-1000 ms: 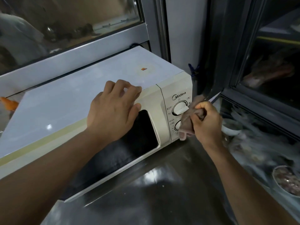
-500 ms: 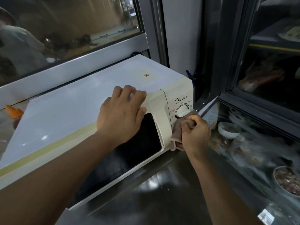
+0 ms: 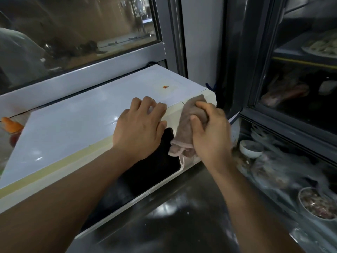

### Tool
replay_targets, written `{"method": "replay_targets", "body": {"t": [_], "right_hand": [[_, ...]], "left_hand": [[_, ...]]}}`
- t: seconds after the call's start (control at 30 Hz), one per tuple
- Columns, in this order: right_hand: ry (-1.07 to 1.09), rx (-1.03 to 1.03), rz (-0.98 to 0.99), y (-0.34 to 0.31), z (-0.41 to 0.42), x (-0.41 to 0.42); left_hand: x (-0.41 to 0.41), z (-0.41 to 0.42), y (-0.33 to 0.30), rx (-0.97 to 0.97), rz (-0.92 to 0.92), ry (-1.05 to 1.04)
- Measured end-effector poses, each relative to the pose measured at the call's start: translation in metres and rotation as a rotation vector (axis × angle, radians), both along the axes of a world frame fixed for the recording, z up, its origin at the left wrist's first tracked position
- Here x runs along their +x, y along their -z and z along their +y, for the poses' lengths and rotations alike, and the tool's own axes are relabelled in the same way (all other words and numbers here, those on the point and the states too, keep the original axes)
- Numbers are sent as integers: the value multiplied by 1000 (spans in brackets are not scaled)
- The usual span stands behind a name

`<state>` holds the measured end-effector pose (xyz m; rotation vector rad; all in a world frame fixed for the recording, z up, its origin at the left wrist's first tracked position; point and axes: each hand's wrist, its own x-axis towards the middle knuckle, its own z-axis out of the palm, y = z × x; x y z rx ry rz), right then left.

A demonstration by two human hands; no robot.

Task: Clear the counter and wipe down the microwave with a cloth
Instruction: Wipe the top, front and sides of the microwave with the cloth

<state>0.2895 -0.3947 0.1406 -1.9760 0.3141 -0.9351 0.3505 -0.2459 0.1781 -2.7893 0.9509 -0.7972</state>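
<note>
A cream-white microwave (image 3: pixel 76 125) stands on a steel counter (image 3: pixel 173 221), its dark door window facing me. My left hand (image 3: pixel 140 132) lies flat on the top front edge, fingers spread, holding nothing. My right hand (image 3: pixel 209 136) grips a bunched brownish-pink cloth (image 3: pixel 186 128) and presses it against the control panel at the microwave's right end. The cloth and hand hide the dials and the brand mark. The cloth reaches up to the panel's top edge.
A window (image 3: pixel 78 30) runs behind the microwave. To the right stands a glass-fronted chiller (image 3: pixel 295 99) with a small white bowl (image 3: pixel 250 147), a larger bowl of food (image 3: pixel 317 203) and wrapped items. An orange object (image 3: pixel 11 125) lies at the far left.
My right hand has carried the cloth from the lower dials up over the control panel to its top edge. My left hand has stayed on the microwave's top.
</note>
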Motion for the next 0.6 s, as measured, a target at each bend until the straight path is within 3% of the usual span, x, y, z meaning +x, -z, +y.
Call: {"method": "replay_targets", "body": {"t": [0.1, 0.2, 0.37, 0.6], "right_hand": [[119, -69, 64, 13, 29, 12], [74, -17, 63, 49, 43, 2], [-33, 89, 231, 89, 25, -16], [45, 68, 9, 43, 38, 1]], "left_hand": [[0, 0, 0, -4, -10, 6], [0, -1, 1, -12, -12, 6], [1, 0, 2, -15, -21, 7], [1, -1, 2, -25, -32, 21]]}}
